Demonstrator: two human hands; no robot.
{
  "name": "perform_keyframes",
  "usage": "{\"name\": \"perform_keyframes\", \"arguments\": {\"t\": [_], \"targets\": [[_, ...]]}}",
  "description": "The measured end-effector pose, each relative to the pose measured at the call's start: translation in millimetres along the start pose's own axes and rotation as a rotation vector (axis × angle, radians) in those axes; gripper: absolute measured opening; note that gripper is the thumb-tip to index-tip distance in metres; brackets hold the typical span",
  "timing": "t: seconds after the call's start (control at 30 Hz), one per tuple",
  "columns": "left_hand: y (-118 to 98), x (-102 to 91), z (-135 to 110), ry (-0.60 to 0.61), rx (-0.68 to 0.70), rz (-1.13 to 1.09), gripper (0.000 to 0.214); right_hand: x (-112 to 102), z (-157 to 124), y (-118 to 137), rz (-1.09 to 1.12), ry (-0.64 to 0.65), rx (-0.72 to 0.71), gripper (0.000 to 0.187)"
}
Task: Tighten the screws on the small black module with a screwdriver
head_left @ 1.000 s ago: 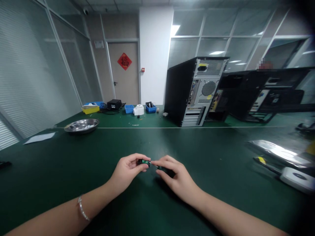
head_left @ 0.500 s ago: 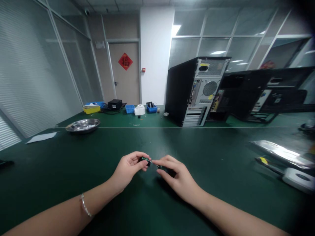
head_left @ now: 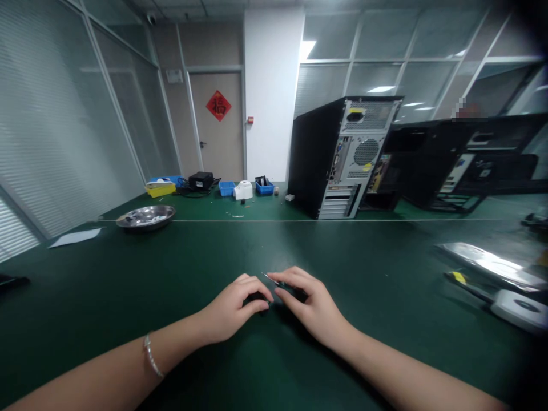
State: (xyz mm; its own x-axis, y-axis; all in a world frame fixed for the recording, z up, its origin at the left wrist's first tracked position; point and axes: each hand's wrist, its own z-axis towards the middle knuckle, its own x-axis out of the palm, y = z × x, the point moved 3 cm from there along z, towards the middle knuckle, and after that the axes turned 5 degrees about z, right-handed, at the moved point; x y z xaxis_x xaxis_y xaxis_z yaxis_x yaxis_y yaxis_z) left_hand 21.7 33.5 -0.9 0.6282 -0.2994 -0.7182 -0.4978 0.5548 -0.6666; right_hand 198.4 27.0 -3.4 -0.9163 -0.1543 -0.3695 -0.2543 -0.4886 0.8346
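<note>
My left hand [head_left: 237,305] is closed low over the green tabletop, thumb and fingertips pinching a small black part [head_left: 265,310] that is mostly hidden beneath them. Just to its right, my right hand [head_left: 312,297] grips a slim screwdriver [head_left: 271,279]. Its thin metal shaft points up and left past my index finger, and the dark handle runs back under my palm. The screwdriver's tip is apart from the black part. A bracelet [head_left: 150,355] circles my left wrist.
A metal bowl [head_left: 146,219] with small pieces stands at left, near a paper sheet [head_left: 76,237]. Computer towers [head_left: 317,154] rise at the back right. Blue bins [head_left: 264,187] line the far side. A white device [head_left: 520,311] and a shiny silver packet [head_left: 492,266] lie at right.
My left hand has moved down and turned over, carrying the black part with its green face away from the screwdriver's tip. My right hand has barely shifted.
</note>
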Motion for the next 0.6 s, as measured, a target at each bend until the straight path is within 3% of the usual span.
{"name": "perform_keyframes", "arguments": {"t": [0.33, 0.6], "targets": [[-6, 3.8, 0, 0.062, 0.115, 0.143, 0.022, -1, 0, 1, -0.019, -0.01, -0.011, 0.02], [-14, 2.1, -6, -0.055, 0.086, 0.182, 0.022, 1, 0, -1, -0.077, -0.006, 0.043, 0.01]]}}
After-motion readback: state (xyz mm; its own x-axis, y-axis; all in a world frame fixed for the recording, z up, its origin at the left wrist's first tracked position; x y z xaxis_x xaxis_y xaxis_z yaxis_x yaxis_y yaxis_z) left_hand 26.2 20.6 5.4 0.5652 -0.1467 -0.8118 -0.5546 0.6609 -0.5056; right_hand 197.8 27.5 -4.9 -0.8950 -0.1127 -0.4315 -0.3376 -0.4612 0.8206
